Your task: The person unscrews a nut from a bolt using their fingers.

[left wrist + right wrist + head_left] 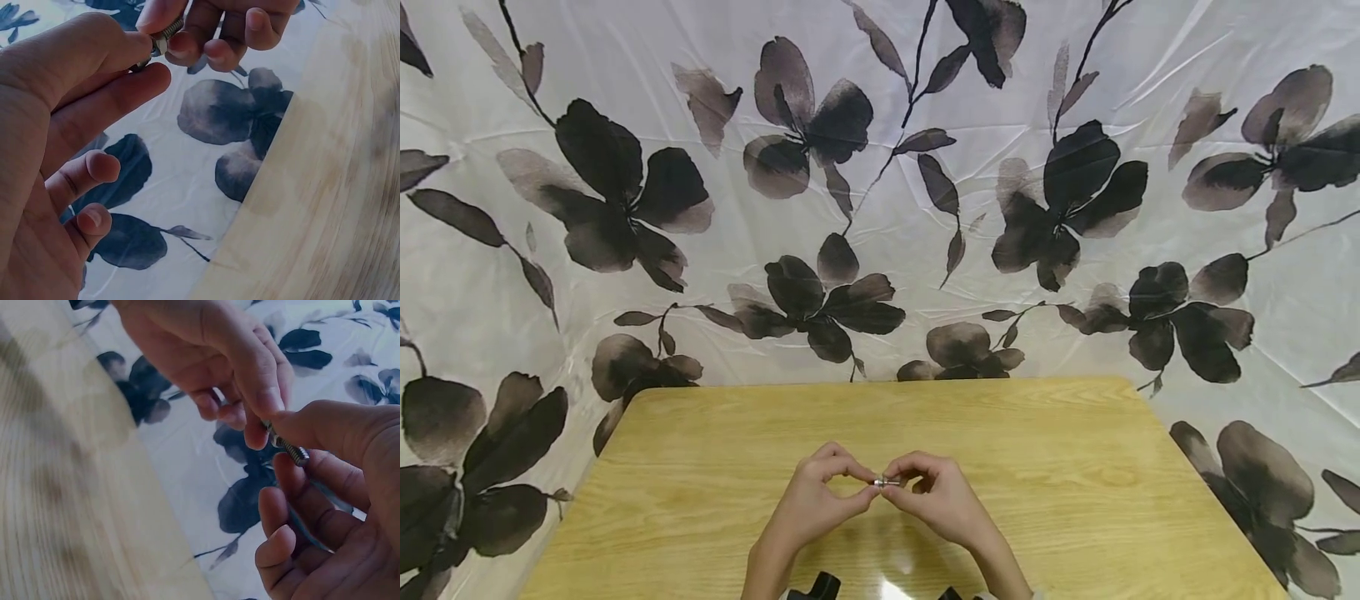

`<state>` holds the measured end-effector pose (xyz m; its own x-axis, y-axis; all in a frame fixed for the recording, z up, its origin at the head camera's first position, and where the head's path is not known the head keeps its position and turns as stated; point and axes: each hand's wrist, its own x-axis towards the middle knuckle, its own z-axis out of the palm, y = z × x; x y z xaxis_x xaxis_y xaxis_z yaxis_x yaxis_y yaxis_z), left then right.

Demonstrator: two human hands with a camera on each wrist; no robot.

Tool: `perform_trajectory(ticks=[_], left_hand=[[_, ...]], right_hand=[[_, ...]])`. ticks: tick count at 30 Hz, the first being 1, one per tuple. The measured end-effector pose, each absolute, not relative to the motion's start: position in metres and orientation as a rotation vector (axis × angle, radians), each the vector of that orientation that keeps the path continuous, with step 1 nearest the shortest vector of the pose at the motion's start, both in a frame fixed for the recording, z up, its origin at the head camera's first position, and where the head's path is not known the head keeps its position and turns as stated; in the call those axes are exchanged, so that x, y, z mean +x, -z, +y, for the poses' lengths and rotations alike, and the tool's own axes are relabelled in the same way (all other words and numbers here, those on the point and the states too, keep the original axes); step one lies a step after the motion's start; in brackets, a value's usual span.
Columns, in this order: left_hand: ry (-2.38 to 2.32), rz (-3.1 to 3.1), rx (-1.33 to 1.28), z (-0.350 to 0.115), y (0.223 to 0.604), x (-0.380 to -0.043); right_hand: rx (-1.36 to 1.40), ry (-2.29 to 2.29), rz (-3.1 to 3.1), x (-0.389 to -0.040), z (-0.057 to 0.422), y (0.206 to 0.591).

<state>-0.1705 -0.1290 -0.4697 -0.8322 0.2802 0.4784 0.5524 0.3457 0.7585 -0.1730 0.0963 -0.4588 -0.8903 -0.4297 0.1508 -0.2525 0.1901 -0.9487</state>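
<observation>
A small metal bolt (891, 482) with a threaded shank is held between the two hands above the table. My left hand (820, 493) pinches its head end with thumb and index finger, which hide most of the head. On the shank sits a hex nut (160, 45), close to the left fingertips. My right hand (936, 496) has its thumb and index fingertip on either side of the nut. Beyond the nut, the threaded end (295, 452) sticks out toward the right palm. The other fingers of both hands are loosely bent, away from the bolt.
Under the hands lies a light wood-grain table (700, 467) with rounded far corners. A white cloth (925, 233) with dark flower prints hangs behind it and along both sides. Dark wrist gear (825, 586) shows at the bottom edge.
</observation>
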Motion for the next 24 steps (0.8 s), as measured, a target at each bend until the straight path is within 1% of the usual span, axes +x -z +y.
perform_trajectory(ticks=[3, 11, 24], left_hand=[[1.453, -2.335, -0.735, -0.1321, 0.4701, -0.1686], [1.442, -2.330, -0.749, -0.1307, 0.4660, -0.1653], [1.399, -2.317, -0.751, -0.1328, 0.4657, -0.1648]], right_hand=[[-0.666, 1.807, 2.296, -0.1717, 0.0945, 0.4573], [-0.553, 1.757, 2.408, -0.1700, 0.0896, 0.4563], [-0.600, 1.737, 2.370, -0.1674, 0.0902, 0.4505]])
